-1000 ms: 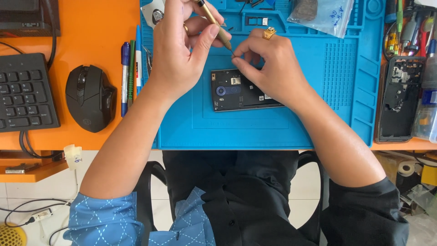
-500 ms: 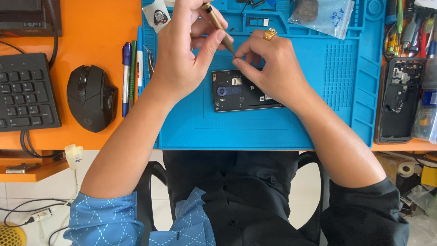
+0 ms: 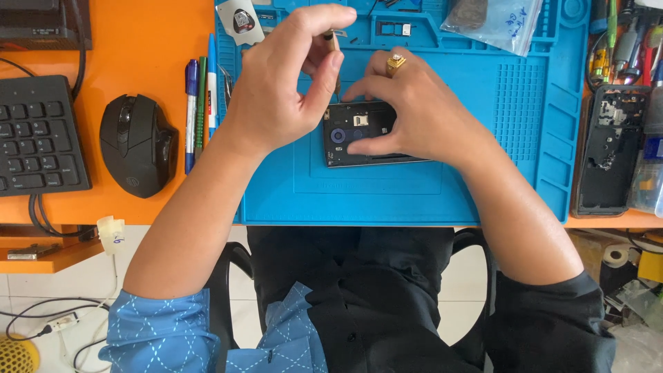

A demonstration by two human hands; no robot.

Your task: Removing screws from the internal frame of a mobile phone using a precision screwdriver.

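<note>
Opened black rectangular phone body point(image 3: 359, 135): lies flat near the middle of the blue silicone work mat point(image 3: 483, 179), inner parts showing.

Right hand point(image 3: 414, 114): rests on the phone body, thumb along its near edge and fingertips pressed on its far edge; grip partly closed over the phone, pinning it flat. A gold ring point(image 3: 396, 62) sits on one finger.

Left hand point(image 3: 276, 90): raised just left of the phone body, grip closed to a pinch; thumb and forefinger hold a thin brass-coloured tool point(image 3: 335, 59) upright, tip down at the phone's far left corner.

Left of the mat, on the orange table point(image 3: 145, 41): row of pens point(image 3: 200, 103), black computer mouse point(image 3: 137, 145), black keyboard point(image 3: 38, 135).

Beyond the phone body, at the mat's far edge: clear plastic bag point(image 3: 494, 21).
</note>
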